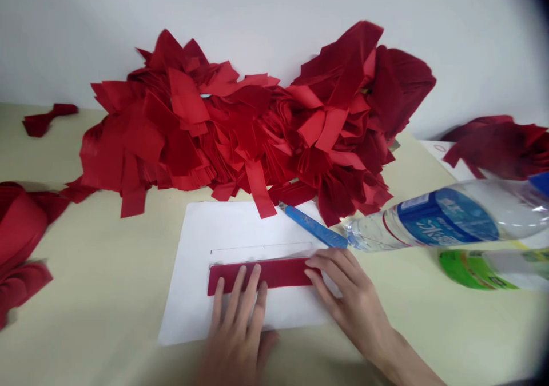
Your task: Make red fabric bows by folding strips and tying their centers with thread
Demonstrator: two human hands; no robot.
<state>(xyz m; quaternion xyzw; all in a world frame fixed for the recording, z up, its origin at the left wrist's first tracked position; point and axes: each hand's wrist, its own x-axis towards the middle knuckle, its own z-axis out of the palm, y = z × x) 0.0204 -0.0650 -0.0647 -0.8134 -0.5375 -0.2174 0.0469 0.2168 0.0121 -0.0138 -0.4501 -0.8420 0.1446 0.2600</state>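
Left hand at six o'clock is pressed open on a red strip over white paper, the strip's end touched by the unclenched right hand at five o'clock.

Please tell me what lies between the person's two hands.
In the head view, a red strip lies on the white sheet of paper, stretching from the left hand to the right hand, both touching it.

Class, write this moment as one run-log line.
left hand: on red strip; right hand: at strip's end; under strip: white paper; nearby: blue utility knife
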